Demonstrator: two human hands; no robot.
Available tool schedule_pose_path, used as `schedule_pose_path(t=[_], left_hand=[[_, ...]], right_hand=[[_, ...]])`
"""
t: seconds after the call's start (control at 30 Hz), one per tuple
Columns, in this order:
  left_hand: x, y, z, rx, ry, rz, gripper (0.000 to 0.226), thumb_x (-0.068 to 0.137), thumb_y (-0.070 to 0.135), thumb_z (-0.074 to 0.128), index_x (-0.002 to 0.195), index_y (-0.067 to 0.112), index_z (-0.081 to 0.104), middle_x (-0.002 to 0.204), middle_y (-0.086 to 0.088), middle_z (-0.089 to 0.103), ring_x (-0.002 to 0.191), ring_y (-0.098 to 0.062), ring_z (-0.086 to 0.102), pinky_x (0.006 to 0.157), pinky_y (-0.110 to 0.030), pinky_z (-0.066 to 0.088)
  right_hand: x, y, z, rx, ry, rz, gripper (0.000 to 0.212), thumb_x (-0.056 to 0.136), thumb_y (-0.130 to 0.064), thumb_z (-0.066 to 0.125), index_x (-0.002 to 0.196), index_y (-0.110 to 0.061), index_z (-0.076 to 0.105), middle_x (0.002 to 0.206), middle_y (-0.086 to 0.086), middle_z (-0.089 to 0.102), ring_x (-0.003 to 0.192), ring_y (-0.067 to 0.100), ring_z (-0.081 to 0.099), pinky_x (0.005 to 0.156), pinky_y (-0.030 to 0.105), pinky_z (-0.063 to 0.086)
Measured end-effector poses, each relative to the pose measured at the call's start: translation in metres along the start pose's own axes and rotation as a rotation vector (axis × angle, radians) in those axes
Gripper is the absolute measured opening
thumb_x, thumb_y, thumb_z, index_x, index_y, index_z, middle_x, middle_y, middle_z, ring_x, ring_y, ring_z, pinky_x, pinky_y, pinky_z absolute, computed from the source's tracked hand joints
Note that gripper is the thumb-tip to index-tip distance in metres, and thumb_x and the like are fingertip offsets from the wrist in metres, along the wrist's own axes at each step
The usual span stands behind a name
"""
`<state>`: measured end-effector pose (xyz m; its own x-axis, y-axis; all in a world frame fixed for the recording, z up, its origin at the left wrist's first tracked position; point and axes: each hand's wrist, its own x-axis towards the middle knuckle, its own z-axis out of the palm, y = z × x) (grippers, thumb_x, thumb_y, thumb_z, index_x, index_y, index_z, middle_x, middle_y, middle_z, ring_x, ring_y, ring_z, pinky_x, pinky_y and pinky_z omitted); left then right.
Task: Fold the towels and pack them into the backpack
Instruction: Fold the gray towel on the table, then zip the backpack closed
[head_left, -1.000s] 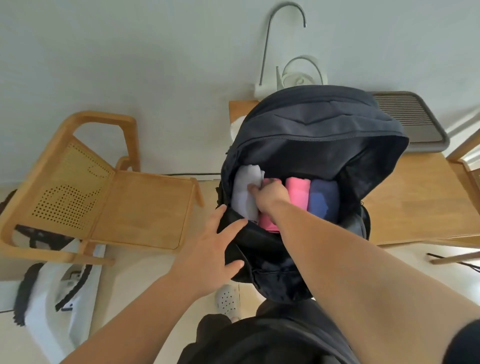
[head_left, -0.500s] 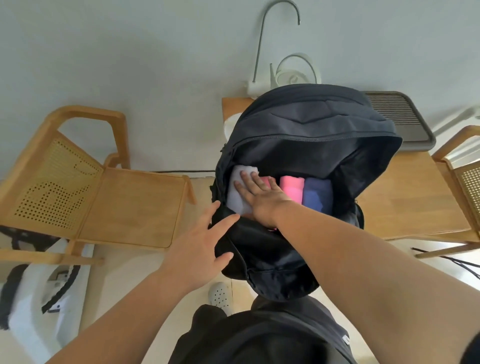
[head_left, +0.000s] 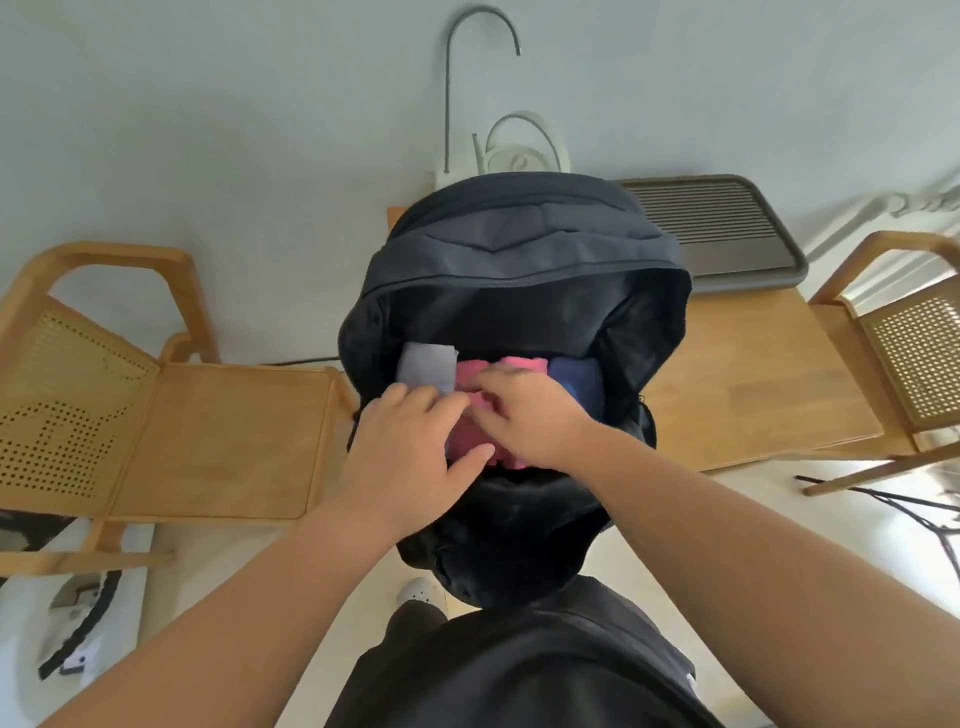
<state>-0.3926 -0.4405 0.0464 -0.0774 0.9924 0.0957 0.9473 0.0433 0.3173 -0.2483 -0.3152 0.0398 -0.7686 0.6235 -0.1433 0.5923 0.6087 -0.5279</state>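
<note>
1. Position of the task items. The black backpack (head_left: 519, 270) stands at frame centre with its mouth open toward me, its far side against the wooden worktop (head_left: 753, 374). Three folded towels sit side by side inside the mouth, in a row running left to right: a pale towel (head_left: 426, 364), a pink towel (head_left: 522, 366) and a navy towel (head_left: 576, 382). I see no towel outside the pack.

2. Hand state. My right hand (head_left: 527, 418) lies on the pink towel with its fingers (head_left: 491, 387) curled and pressed together on the cloth, gripping a fold. My left hand (head_left: 410, 449) covers the seam between the pale and pink towels, fingers bent downward and thumb spread toward the pink towel. Blur hides the fingertips, so I cannot tell whether this hand pinches or only presses.

3. Governing relation. The pink towel lies directly under both hands, in the middle of the row. I judge each towel's long axis to run down into the pack, away from the camera. The right hand is nearer the towel's upper end; the left hand is nearer its lower left edge.

4. Assessment. Packing appears close to complete. The next move probably calls for seating the pink towel level with its neighbours.
</note>
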Motion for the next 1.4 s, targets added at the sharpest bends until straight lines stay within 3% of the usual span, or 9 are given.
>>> schedule_pose_path(t=[0.1,0.27,0.37,0.47,0.63,0.73,1.1,1.2,1.4], left_hand=[[0.025,0.036,0.009,-0.055,-0.038,0.008,0.053,0.087,0.066,0.046,0.119,0.026,0.06,0.107,0.006,0.063,0.099,-0.023,0.054,0.082,-0.042,0.049],[0.059,0.099,0.025,-0.172,-0.136,-0.009,0.052,0.089,0.062,0.053,0.126,0.026,0.059,0.12,0.008,0.061,0.111,-0.02,0.053,0.095,-0.037,0.046],[0.076,0.134,0.035,-0.185,-0.265,-0.043,0.054,0.09,0.062,0.057,0.129,0.025,0.058,0.123,0.006,0.062,0.117,-0.02,0.052,0.098,-0.037,0.046],[0.085,0.161,0.046,-0.151,-0.373,-0.111,0.056,0.087,0.059,0.063,0.127,0.021,0.058,0.119,0.002,0.062,0.111,-0.022,0.057,0.092,-0.043,0.051],[0.091,0.183,0.064,-0.08,-0.346,-0.235,0.026,0.089,0.041,0.066,0.098,0.019,0.055,0.097,0.001,0.055,0.092,-0.024,0.056,0.076,-0.04,0.05],[0.092,0.19,0.065,-0.079,-0.326,-0.272,0.021,0.091,0.032,0.064,0.085,0.023,0.046,0.091,0.001,0.051,0.084,-0.024,0.053,0.072,-0.04,0.048],[0.113,0.192,0.063,-0.119,-0.14,-0.32,0.007,0.096,0.015,0.056,0.09,0.011,0.059,0.086,-0.002,0.054,0.078,-0.023,0.054,0.067,-0.044,0.048],[0.125,0.19,0.056,-0.164,-0.09,-0.314,0.009,0.095,0.015,0.058,0.086,0.017,0.058,0.079,0.004,0.055,0.076,-0.019,0.054,0.059,-0.03,0.039],[0.128,0.185,0.039,-0.189,0.153,-0.261,0.023,0.09,0.025,0.066,0.112,0.02,0.069,0.101,0.005,0.064,0.096,-0.014,0.059,0.084,-0.032,0.051]], right_hand=[[-0.053,0.027,-0.038,0.131,0.263,0.034,0.02,0.086,-0.033,0.052,0.082,-0.024,0.069,0.075,-0.011,0.066,0.068,0.01,0.059,0.064,0.036,0.05],[-0.103,0.093,-0.077,0.396,0.5,0.345,0.018,0.083,-0.017,0.053,0.068,-0.016,0.062,0.06,0.001,0.061,0.059,0.021,0.056,0.056,0.036,0.045],[-0.1,0.134,-0.076,0.607,0.317,0.501,0.024,0.093,-0.007,0.05,0.094,-0.02,0.069,0.083,-0.004,0.071,0.073,0.011,0.066,0.067,0.03,0.049],[-0.096,0.157,-0.065,0.703,0.092,0.398,0.032,0.096,-0.005,0.048,0.108,-0.025,0.069,0.097,-0.008,0.073,0.092,0.013,0.069,0.075,0.028,0.052],[-0.09,0.167,-0.056,0.673,-0.048,0.276,0.015,0.1,-0.018,0.051,0.1,-0.027,0.063,0.082,-0.009,0.064,0.079,0.014,0.06,0.082,0.04,0.054],[-0.086,0.17,-0.059,0.669,-0.114,0.246,0.02,0.101,-0.022,0.051,0.082,-0.025,0.054,0.079,-0.002,0.06,0.075,0.018,0.055,0.082,0.049,0.053],[-0.071,0.158,-0.096,0.748,-0.08,0.318,0.022,0.101,-0.021,0.048,0.08,-0.016,0.051,0.067,0.0,0.057,0.064,0.018,0.048,0.063,0.033,0.041],[-0.062,0.155,-0.116,0.762,-0.033,0.319,0.022,0.097,-0.021,0.051,0.076,-0.015,0.053,0.066,0.003,0.052,0.063,0.02,0.044,0.062,0.036,0.037],[-0.062,0.148,-0.141,0.82,-0.035,0.251,0.021,0.097,-0.016,0.054,0.076,-0.012,0.055,0.059,-0.001,0.05,0.054,0.014,0.04,0.054,0.029,0.035]])
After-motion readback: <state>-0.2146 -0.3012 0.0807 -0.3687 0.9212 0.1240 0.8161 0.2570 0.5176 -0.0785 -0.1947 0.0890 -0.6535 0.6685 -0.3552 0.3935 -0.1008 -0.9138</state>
